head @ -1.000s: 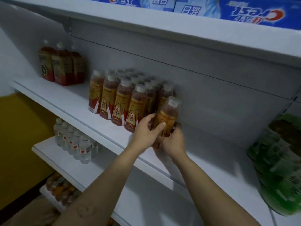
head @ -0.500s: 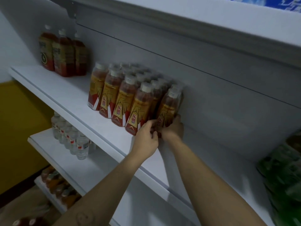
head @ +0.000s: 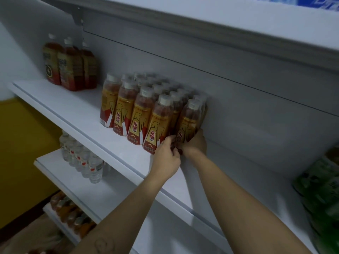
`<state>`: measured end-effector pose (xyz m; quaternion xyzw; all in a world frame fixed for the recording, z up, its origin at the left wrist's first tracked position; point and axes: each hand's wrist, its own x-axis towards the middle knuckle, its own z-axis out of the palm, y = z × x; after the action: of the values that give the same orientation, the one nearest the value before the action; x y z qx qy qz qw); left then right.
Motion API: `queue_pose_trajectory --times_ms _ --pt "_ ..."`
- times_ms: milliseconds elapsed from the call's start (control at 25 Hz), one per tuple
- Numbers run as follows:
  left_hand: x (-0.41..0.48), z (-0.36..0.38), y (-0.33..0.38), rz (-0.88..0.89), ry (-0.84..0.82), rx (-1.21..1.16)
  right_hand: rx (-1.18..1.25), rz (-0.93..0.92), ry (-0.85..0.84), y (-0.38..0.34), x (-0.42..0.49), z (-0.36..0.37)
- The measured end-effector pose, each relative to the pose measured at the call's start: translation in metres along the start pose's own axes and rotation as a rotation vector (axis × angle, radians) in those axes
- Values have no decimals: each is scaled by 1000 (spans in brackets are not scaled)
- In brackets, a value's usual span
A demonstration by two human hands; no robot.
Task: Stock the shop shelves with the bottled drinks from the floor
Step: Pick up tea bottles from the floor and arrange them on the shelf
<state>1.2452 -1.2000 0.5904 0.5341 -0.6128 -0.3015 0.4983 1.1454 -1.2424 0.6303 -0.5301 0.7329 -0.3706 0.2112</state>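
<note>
The right grip (head: 195, 146) was wrapped round the foot of a small amber plastic bottle (head: 189, 123) with a gold-and-red label and white cap. The left grip (head: 166, 159) pinched the same foot from the front with curled fingertips (head: 172, 143). The bottle stood upright or nearly so on the white shelf (head: 77, 109). Both grips hid its base, so whether it sat fully down could not be told. Touching it on the left grip's side stood the block of matching bottles (head: 139, 110), its rows running back to the grey rear panel (head: 256, 116). Well beyond that block were a few larger dark-red bottles (head: 69, 68). On the next shelf below the grips were clear water bottles (head: 82, 162), and far to the right grip's side lay blurred green packs (head: 322, 189).

The step in hand looked like seating this bottle at the end of the block. The next move would call for nudging it flush against its neighbours, label forward, then releasing both grips without tipping it.
</note>
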Motion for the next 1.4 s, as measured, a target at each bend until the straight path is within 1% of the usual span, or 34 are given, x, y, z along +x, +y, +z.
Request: queue_pose_trajectory --times_ms 120,320,440,640,760,920,1040,1120,1240,1320,1400 --pt "-6 -3 6 -22 -5 -18 64 77 -61 0 -16 -2" --pt "-35 -12 19 -36 13 -74 173 -14 -51 6 -62 -21" --pt "-76 -18 29 19 7 -66 257 -55 -62 18 -96 -43" --pt "-157 -23 42 50 16 -113 269 -148 -11 57 -182 -81" --pt "-217 -11 52 44 -47 -136 330 -161 40 94 -244 -111" --pt "-303 24 57 0 -148 -147 354 -73 -4 156 -315 -148" --pt "-368 60 54 -40 -254 -134 305 -13 -4 218 -359 -174" --pt "-405 79 48 -83 -327 -99 274 65 -5 260 -385 -185" --pt "-456 101 35 -168 -419 -60 250 182 -67 309 -423 -187" --pt "-484 108 28 -217 -494 -63 268 259 -105 330 -441 -182" --pt "-501 114 20 -240 -534 -45 288 296 -123 347 -453 -174"
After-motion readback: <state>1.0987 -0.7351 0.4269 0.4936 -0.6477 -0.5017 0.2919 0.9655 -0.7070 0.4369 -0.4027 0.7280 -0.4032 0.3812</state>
